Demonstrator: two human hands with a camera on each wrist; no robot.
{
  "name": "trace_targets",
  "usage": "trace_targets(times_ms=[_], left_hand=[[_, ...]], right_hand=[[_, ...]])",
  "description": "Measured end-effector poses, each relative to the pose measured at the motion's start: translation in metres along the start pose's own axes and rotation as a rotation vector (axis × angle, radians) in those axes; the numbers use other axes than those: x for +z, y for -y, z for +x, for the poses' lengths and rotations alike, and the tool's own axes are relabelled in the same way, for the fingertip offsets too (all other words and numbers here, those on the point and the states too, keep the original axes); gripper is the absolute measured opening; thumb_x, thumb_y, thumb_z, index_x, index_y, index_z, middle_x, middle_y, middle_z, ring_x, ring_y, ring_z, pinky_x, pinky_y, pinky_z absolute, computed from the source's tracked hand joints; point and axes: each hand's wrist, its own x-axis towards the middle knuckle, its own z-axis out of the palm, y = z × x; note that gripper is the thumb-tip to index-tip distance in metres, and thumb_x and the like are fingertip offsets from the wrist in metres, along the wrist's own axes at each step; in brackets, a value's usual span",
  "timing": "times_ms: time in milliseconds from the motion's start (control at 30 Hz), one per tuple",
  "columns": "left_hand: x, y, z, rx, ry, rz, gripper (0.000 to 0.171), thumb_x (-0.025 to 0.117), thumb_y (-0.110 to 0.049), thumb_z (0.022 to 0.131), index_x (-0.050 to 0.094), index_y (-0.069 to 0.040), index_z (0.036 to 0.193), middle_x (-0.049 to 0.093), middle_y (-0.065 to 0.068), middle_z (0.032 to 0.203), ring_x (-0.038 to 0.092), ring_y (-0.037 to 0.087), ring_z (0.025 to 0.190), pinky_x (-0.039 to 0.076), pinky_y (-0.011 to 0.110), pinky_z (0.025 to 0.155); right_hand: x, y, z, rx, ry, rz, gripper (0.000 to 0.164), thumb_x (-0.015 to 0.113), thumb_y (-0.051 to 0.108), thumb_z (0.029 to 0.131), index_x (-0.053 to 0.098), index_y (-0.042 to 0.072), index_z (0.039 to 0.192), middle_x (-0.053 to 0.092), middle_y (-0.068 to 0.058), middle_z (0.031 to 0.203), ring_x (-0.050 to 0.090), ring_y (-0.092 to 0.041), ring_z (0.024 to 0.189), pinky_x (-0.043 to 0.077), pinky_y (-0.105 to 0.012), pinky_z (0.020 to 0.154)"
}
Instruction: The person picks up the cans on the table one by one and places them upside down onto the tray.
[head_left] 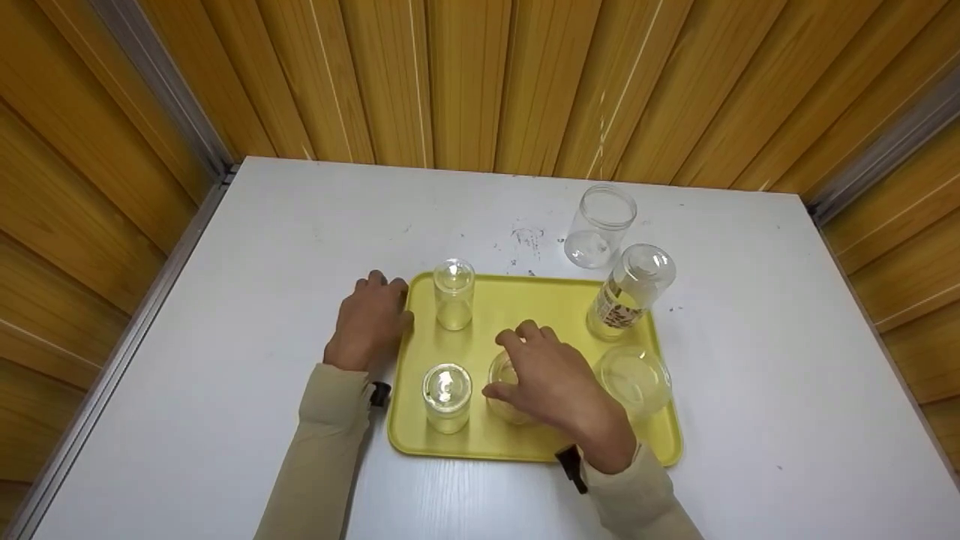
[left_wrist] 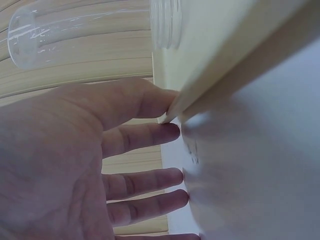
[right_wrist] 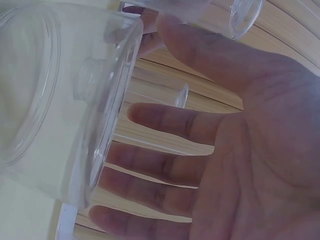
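A yellow tray [head_left: 525, 300] lies on the table with several clear jars on it. At its left edge is my left hand [head_left: 370, 319], the thumb at the tray rim and the straight fingers spread beside it against the tabletop. My right hand [head_left: 559, 379] hovers over a clear jar [head_left: 501, 371] in the front middle of the tray, partly hiding it. In the right wrist view its fingers [right_wrist: 165, 122] are spread and extended beside the clear jar wall [right_wrist: 112, 107]. Two narrower jars, one at back left [head_left: 454, 296] and one at front left [head_left: 447, 397], stand bottom up.
On the tray's right side stand an upturned bottle-like jar with a printed band [head_left: 619, 307] and a wide clear jar [head_left: 636, 379]. Behind the tray, an open-topped clear jar [head_left: 600, 225] stands on the white table [head_left: 300, 225]. Wood-patterned walls [head_left: 465, 82] enclose the table.
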Motion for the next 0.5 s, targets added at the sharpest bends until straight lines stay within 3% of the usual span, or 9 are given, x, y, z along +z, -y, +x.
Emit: trace_targets(times_ms=[500], left_hand=[[0.000,0.000,0.002,0.013,-0.011,0.018,0.035,0.063,-0.013,0.095,0.071,0.004,0.124,0.060,0.025,0.113,0.058,0.042,0.101,0.054,0.058,0.082]], right_hand=[[-0.011,-0.001,-0.005,-0.012,-0.091,0.035,0.055,0.080,0.038,0.096,0.064,0.005,0.137,0.062,-0.015,0.135,0.060,-0.037,0.120,0.056,-0.051,0.088]])
